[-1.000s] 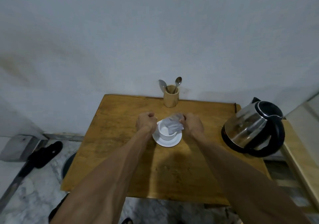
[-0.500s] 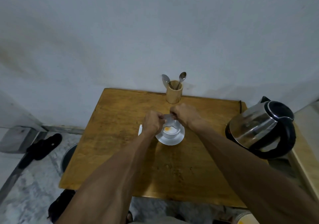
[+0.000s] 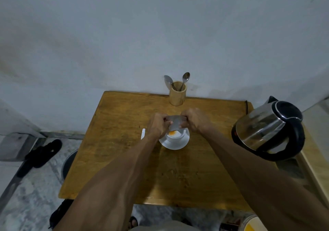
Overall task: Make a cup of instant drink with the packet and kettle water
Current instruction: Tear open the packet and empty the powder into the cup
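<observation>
Wooden table [image 3: 114, 156] carries everything, pushed against the wall. Small white strip [image 3: 143, 133] lies left of the saucer, probably the torn-off packet top, view too small to be sure. Left hand [image 3: 157, 125] and right hand [image 3: 193, 119] both have fingers clenched on the packet [image 3: 175, 124], one per side, holding it mouth-down directly over the cup [image 3: 175, 136] so powder drops in rather than on the table. Orange powder [image 3: 172, 133] sits in the cup, so emptying is under way or near done. Cup sits on a saucer [image 3: 173, 144], mid-table, close for two-handed work. Spoon holder [image 3: 177, 93] stands at the back edge behind the cup, out of the way until stirring. Kettle [image 3: 268, 129] is at the right edge, lid shut, untouched, within right-hand reach for the pour that's left.
</observation>
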